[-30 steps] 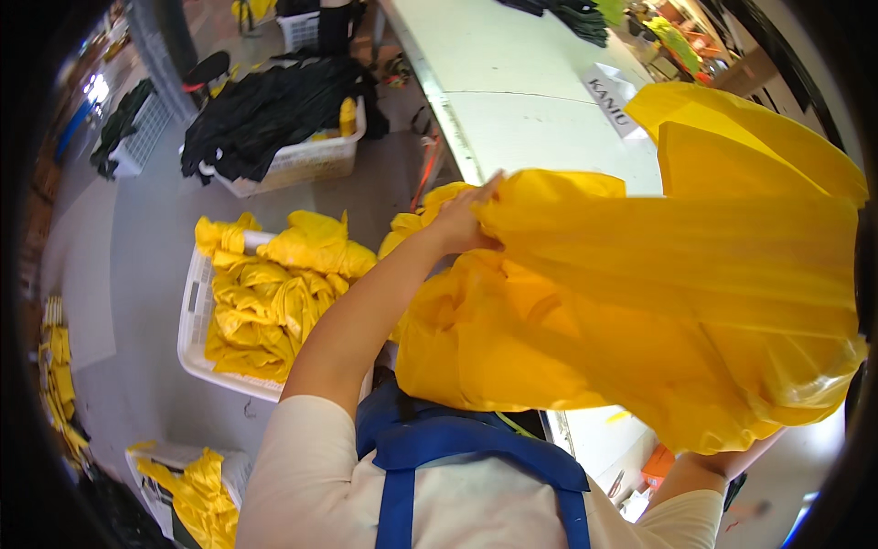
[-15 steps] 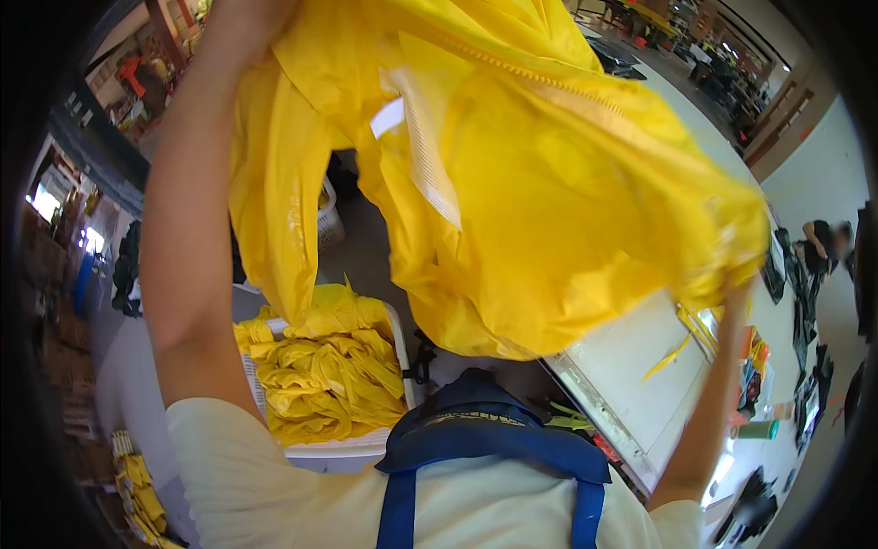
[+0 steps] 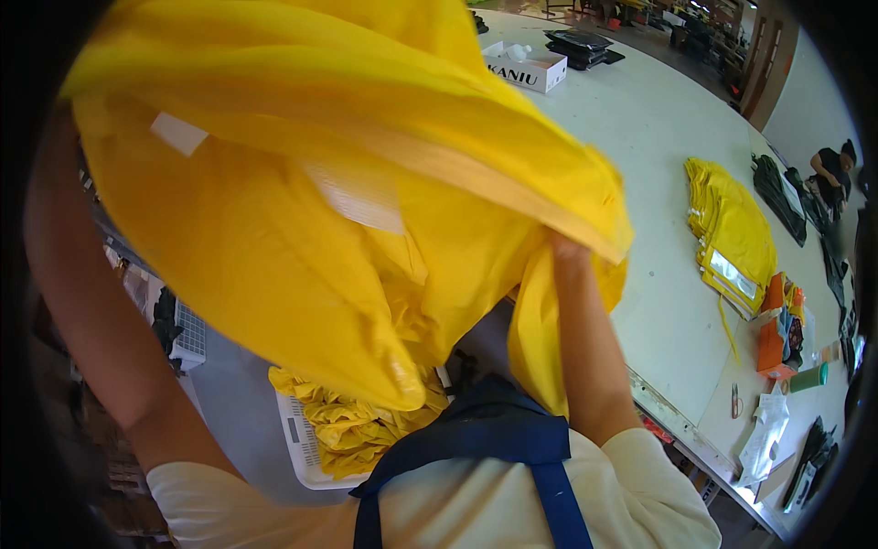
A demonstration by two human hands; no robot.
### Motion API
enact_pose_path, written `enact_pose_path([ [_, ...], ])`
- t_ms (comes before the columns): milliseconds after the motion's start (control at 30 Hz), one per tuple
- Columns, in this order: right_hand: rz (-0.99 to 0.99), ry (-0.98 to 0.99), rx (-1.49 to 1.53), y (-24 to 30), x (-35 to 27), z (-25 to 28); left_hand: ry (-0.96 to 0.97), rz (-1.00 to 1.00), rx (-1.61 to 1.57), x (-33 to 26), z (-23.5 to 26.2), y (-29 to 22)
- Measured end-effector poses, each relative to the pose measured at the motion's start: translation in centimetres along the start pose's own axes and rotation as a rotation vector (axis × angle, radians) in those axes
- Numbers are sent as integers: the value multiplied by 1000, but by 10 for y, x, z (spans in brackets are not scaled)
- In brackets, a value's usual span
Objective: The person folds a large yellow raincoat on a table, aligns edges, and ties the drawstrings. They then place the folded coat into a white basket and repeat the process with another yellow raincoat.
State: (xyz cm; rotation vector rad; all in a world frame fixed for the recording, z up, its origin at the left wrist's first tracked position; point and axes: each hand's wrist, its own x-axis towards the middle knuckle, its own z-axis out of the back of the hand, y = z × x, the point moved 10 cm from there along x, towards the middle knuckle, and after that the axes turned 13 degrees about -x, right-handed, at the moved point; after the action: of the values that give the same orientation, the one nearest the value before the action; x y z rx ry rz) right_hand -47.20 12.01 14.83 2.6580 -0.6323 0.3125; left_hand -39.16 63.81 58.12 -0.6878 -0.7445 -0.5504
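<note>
Yellow fabric fills most of the view: a large yellow garment (image 3: 302, 210) is held up high in front of the person, with pale patches showing on its surface. The right hand (image 3: 569, 249) reaches up from below and its grip is tucked under the garment's lower hem, fingers hidden in the cloth, so whether they pinch the fabric or only push into it cannot be told. The left arm rises along the left side of the picture and its hand is lost behind the top of the garment, so the state of that grip cannot be told either. Below the right grip and to its left, a white basket (image 3: 297, 439) on the floor holds more crumpled yellow garments. To the right of the right grip, the white counter (image 3: 658, 137) stretches away; well off on it lies a folded yellow stack (image 3: 732, 229), with an orange item (image 3: 773, 334) and a pair of scissors (image 3: 734, 400) nearer the counter's edge. A white box (image 3: 526, 69) sits far above the grip.
</note>
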Motion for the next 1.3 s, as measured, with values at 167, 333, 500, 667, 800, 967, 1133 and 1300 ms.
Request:
enact_pose_path([
  [167,340,-127,-448,202,40,-67,-49,112,59,-15,22,36],
  [333,625,-248,-969,398,15,-148,-52,58,-164,9,-53,9],
  [500,752,-346,-1355,500,37,-184,-17,77,-465,35,-136,-57],
  [667,761,-536,-2016,570,107,-166,157,416,-1258,15,-363,-87],
  [800,658,-580,-2427,585,190,-109,373,457,-1206,-33,-517,-127],
  [967,229,-370,-2784,525,339,55,608,954,-1214,-116,-689,-113],
  [1133,-833,42,-2975,404,374,279,607,1225,-882,-190,-810,-83],
  [1300,-579,233,-2741,308,268,319,557,492,-114,-188,-851,-77],
])
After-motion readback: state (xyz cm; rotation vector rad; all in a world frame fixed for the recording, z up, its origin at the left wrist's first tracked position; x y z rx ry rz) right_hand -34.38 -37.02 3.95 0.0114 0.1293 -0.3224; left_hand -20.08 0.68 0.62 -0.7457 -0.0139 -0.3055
